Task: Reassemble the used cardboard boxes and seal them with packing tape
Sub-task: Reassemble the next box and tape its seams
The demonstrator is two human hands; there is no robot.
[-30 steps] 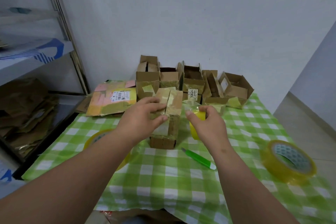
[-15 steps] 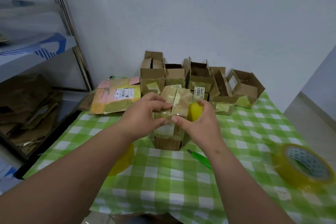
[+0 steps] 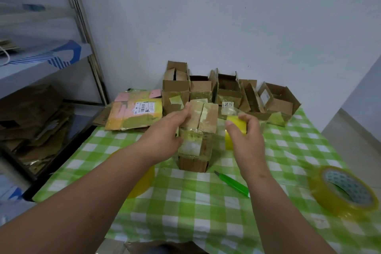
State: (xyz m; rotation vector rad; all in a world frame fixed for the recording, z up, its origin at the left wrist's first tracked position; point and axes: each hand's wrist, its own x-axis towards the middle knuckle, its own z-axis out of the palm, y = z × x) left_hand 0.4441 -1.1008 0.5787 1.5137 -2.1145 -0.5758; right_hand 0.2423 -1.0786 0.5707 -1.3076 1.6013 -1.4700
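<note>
A table under a green-checked cloth stands against the wall, with a metal shelf off its left edge holding flattened cardboard. Along the far edge I count five open boxes in a row, and at the far left corner one flattened stack with a shipping label. One box, standing upright near the middle of the table, is the one being worked on; its two top flaps meet along a seam.

Three tape rolls are out. One big roll lies flat near the right edge. A second roll sits near the left edge, mostly hidden under the left forearm. The third, a small roll, is in the right hand. One green cutter lies on the cloth just in front of the box.

The left hand presses against the box's left side, fingers straight and reaching onto the top flap. The right hand grips the small roll with thumb and fingers curled round it, just to the right of the box.

Half a second ago that roll was tight against the box's top right edge; now it has pulled out to the right, and a clear strip appears to stretch back from it.
</note>
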